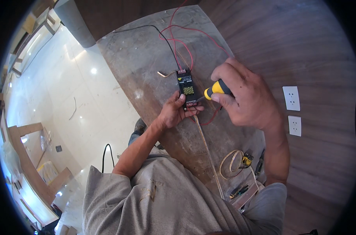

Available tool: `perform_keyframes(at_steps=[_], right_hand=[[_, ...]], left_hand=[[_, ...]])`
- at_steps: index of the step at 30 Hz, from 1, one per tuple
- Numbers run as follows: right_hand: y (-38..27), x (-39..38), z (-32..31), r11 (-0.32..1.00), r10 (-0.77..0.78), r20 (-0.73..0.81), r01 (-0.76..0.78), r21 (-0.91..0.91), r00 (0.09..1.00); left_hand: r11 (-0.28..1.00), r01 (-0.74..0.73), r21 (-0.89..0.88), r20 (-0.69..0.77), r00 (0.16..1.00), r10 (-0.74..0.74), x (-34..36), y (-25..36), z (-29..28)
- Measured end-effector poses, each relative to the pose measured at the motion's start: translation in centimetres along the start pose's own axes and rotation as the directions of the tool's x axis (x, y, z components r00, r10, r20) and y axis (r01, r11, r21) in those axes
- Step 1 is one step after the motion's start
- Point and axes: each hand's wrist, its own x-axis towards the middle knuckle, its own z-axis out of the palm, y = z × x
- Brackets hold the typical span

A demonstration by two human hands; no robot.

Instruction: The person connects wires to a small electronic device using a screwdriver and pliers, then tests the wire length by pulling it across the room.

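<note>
My left hand (173, 110) is closed around the lower end of a small black power supply box (187, 85) with a yellow honeycomb patch, its thumb on top and fingers beneath. Terminals show at both ends of the box, with red and black wires (174, 47) running from the far end. A yellow-and-black screwdriver (217, 89) is gripped in my right hand (246, 94), tilted so its shaft reaches the box's near terminals. Whether the tip sits in a screw is too small to tell. An LED strip (207, 150) and a red wire trail from the near end.
The worn tabletop (137, 84) lies under my hands. Near my right forearm are a yellow tape measure (246, 160), a coiled strip (229, 164) and pliers (236, 191). A brown wood panel with two white outlets (291, 98) stands at right; wooden frames (27, 141) stand on the floor at left.
</note>
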Motion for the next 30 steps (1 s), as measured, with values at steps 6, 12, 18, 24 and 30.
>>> perform_keyframes(at_steps=[6,12,18,24,30], right_hand=[[-0.6,-0.5,-0.9,0.865,0.426,0.019,-0.401,-0.302,0.905],[0.1,-2.3,-0.7,0.958,0.206,-0.052,-0.212,-0.191,0.977],[-0.4,-3.7,-1.4,0.992,0.038,0.072,-0.03,-0.119,0.997],[0.8,-3.1,-1.4,0.981,-0.026,0.172,0.058,-0.184,0.985],[1.4,-3.1,-1.3,0.998,0.002,0.189,0.01,-0.059,0.982]], left_hand=[[0.999,-0.034,0.036,-0.017,0.999,0.035,0.0,-0.1,0.1],[1.0,0.005,-0.013,0.016,1.0,-0.005,0.1,0.5,0.5],[0.994,-0.083,0.07,-0.07,0.994,0.088,0.7,-0.6,0.4],[0.988,-0.085,0.132,-0.098,0.99,0.098,0.8,-0.7,0.8],[0.988,-0.124,0.091,-0.09,0.987,0.132,1.0,-1.3,0.3]])
